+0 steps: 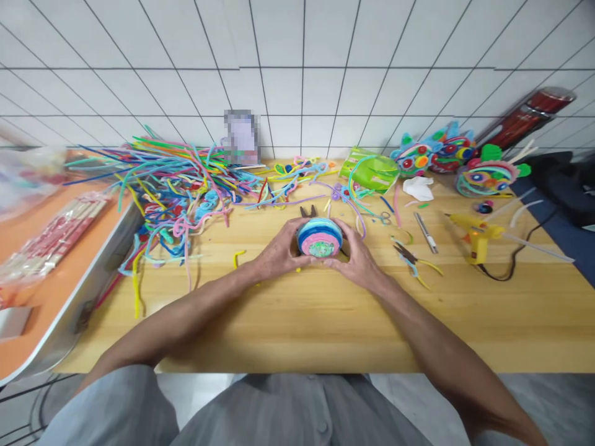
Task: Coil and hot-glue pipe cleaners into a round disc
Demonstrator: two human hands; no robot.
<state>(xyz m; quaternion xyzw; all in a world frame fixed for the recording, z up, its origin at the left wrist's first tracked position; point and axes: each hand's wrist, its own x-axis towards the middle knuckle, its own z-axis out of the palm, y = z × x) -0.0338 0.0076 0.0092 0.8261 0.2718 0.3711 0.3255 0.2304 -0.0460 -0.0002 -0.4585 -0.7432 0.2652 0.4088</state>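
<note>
Between my two hands is a round craft piece (320,238) wound with bands of pipe cleaner in light blue, dark blue and pink, with a green patch at its near side. My left hand (280,251) is curved around its left side, and my right hand (354,255) grips its right side. Just behind it, the dark tips of a tool (307,212) show on the wooden table (297,334); the rest of that tool is hidden. A short yellow pipe cleaner (238,257) lies left of my left hand.
A heap of coloured pipe cleaners (186,173) spreads at the back left. To the right are pliers (409,255), a utility knife (426,233) and a yellow glue gun (478,238) with its cord. Several decorated craft heads (488,176) and a red flask (525,118) stand at the back right.
</note>
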